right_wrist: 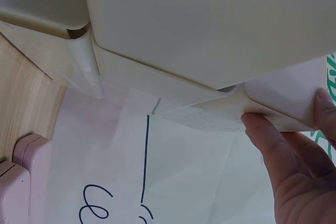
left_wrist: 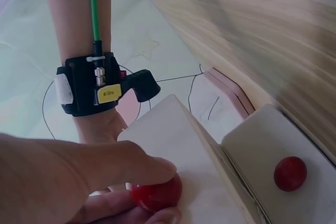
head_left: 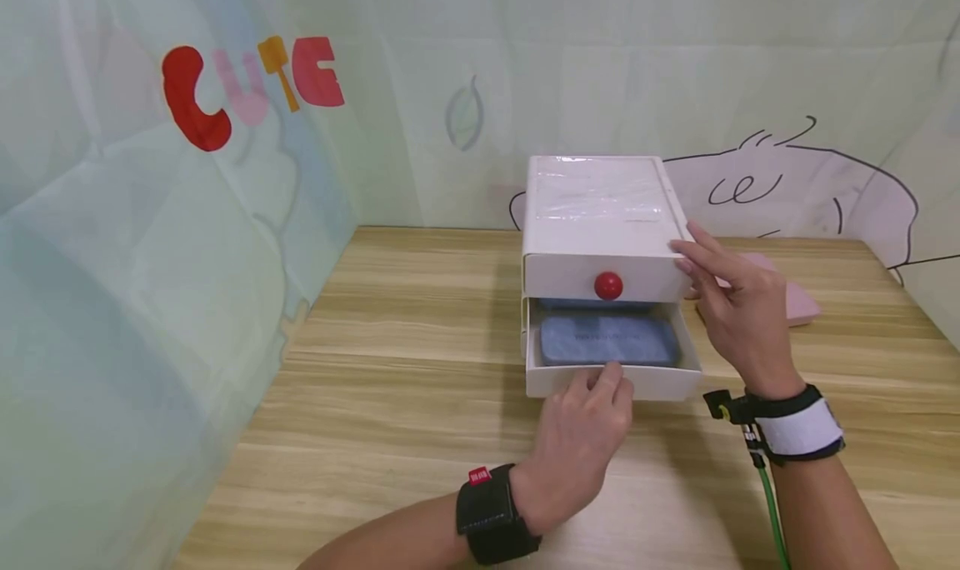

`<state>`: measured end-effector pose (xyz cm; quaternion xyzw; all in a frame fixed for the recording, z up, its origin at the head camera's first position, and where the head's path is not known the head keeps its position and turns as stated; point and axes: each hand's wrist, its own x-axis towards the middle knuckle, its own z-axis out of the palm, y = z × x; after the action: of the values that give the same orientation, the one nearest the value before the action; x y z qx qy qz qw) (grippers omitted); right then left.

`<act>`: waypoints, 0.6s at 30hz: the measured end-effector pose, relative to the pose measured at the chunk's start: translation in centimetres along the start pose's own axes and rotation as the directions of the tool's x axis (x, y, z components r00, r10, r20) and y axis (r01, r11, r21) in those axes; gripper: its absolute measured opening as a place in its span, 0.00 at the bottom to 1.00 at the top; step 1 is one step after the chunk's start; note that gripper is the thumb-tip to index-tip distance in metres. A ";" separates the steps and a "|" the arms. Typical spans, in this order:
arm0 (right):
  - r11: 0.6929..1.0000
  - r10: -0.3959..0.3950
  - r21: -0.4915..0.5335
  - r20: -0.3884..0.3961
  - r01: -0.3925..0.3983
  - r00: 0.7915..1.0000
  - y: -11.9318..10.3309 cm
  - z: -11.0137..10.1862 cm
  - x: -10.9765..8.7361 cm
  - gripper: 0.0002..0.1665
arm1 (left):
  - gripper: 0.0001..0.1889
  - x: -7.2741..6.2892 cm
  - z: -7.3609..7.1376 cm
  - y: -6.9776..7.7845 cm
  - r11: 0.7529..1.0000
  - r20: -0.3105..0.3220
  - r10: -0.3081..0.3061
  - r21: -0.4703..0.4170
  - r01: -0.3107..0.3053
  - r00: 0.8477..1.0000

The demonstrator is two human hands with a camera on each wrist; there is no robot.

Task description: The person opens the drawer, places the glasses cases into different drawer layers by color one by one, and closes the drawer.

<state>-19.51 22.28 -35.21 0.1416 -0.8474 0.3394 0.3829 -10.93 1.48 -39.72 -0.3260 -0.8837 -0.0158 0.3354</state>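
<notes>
A white drawer unit point(head_left: 592, 199) stands on the wooden table. Its middle drawer point(head_left: 652, 383) is pulled out, with a blue case point(head_left: 609, 341) lying inside and another blue thing partly hidden behind it. My left hand point(head_left: 581, 437) is at that drawer's front. In the left wrist view, thumb and fingers pinch its red knob point(left_wrist: 157, 193). The top drawer, pushed in, has a red knob point(head_left: 608, 285). My right hand point(head_left: 742, 307) rests against the unit's upper right front corner. In the right wrist view its fingers point(right_wrist: 270, 142) touch the side wall.
To the right of the unit, partly behind my right hand, lies a pink case point(head_left: 801, 305). A lower drawer with a red knob point(left_wrist: 290, 173) shows beneath the pulled-out one. Printed cloth point(head_left: 420, 137) walls surround the table. A green cable point(head_left: 772, 512) runs along my right forearm.
</notes>
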 end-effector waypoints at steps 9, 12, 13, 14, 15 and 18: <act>1.000 0.014 -0.013 0.005 -0.014 1.000 0.0 -0.1 0.0 0.18 | 0.09 0.4 0.5 -0.7 1.000 0.046 0.006 -0.022 -0.005 0.999; 1.000 0.020 -0.003 0.013 -0.020 1.000 0.0 -0.1 0.0 0.18 | 0.09 0.5 0.7 -0.9 1.000 0.042 0.001 -0.020 0.000 0.999; 1.000 0.021 -0.001 0.015 -0.021 1.000 0.0 -0.1 0.0 0.18 | 0.09 0.6 0.8 -1.0 1.000 0.040 -0.001 -0.021 0.002 0.999; 1.000 0.022 0.001 0.017 -0.022 1.000 -0.1 -0.1 0.0 0.18 | 0.09 0.6 0.8 -1.0 1.000 0.039 -0.003 -0.025 0.004 0.999; 1.000 0.021 0.002 0.017 -0.021 1.000 0.0 -0.1 0.0 0.18 | 0.09 0.6 0.9 -1.1 1.000 0.038 -0.005 -0.031 0.007 0.999; 1.000 0.016 0.000 0.018 -0.016 1.000 0.0 -0.1 0.0 0.18 | 0.10 0.6 1.0 -1.2 0.999 0.034 -0.006 -0.047 0.008 0.999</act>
<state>-19.45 22.36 -35.17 0.1377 -0.8519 0.3412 0.3727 -12.54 1.12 -39.85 -0.3311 -0.8897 -0.0323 0.3126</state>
